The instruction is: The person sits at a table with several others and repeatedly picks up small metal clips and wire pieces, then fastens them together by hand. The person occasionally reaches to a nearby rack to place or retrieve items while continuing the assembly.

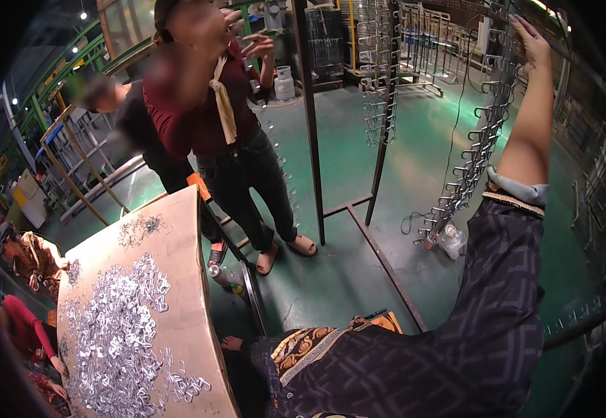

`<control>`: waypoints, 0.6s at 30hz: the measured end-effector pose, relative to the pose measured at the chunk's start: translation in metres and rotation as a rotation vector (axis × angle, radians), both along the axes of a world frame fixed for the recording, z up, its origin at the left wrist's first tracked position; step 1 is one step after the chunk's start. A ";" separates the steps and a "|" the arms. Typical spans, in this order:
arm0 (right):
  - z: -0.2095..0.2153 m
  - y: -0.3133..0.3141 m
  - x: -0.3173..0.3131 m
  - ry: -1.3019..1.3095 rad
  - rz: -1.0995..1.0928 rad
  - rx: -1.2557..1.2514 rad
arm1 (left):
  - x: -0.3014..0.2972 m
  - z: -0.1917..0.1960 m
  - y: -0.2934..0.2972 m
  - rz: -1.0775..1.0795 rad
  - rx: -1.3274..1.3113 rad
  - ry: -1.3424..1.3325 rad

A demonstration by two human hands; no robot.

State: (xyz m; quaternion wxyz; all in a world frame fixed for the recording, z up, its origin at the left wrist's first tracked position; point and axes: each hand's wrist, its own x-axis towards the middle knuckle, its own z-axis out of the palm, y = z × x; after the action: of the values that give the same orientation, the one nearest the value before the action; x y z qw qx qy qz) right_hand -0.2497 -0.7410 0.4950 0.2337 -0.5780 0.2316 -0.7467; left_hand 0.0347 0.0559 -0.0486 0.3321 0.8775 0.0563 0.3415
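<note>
My right hand (531,45) is raised at the upper right, at the top of a hanging string of metal hooks (480,143). Its fingers are bent together against the string's upper end; what they hold is too small to make out. My left hand (232,343) shows only in small part, low beside the table edge, with its fingers stretched out and nothing visible in them. Many small silvery bent-metal hooks (118,327) lie heaped on the brown-covered table (184,265) to my left.
A person in a dark red top (212,104) stands beyond the table, beside another person in black (151,150). More people work along the table's left side. Dark metal rack posts (310,125) rise ahead, with further hook strings (379,83). A plastic bag (452,240) lies on the green floor.
</note>
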 end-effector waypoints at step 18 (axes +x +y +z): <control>-0.539 -0.022 -0.126 -0.237 -0.904 1.002 | 0.003 0.015 -0.007 -0.015 0.031 0.057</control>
State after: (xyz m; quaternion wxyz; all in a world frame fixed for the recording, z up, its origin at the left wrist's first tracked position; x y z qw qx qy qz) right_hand -0.3755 -0.7634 -0.0442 0.1620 -0.1611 0.7407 -0.6317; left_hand 0.0377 0.0491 -0.0339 0.3194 0.8923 0.0540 0.3146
